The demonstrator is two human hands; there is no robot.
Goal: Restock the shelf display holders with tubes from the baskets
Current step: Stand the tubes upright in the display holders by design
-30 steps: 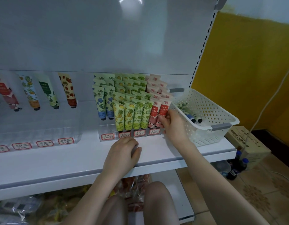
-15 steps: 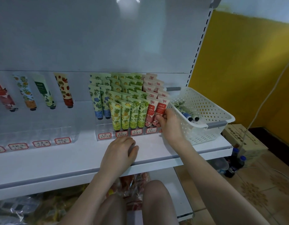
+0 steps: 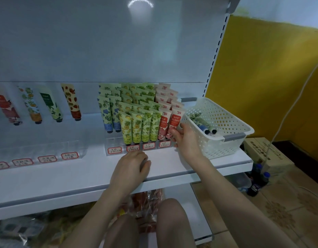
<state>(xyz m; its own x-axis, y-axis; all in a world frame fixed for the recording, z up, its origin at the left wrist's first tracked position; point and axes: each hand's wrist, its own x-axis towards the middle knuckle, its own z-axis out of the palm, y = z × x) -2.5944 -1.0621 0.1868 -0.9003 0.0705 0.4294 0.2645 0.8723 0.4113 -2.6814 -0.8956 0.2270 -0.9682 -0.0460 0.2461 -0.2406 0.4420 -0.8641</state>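
Right hand pinching glossy pink tube in clear holder; left hand loosely curled, empty, on smooth white shelf. Beside: perforated plastic basket.

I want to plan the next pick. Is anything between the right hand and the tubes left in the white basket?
Only the basket's near wall. The right hand is at the front red tube in the holder, just outside that wall. The remaining tubes lie uncovered in the open-topped basket, so reaching over the rim looks clear.

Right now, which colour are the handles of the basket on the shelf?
Grey, on a white basket; the head view shows the near handle best.
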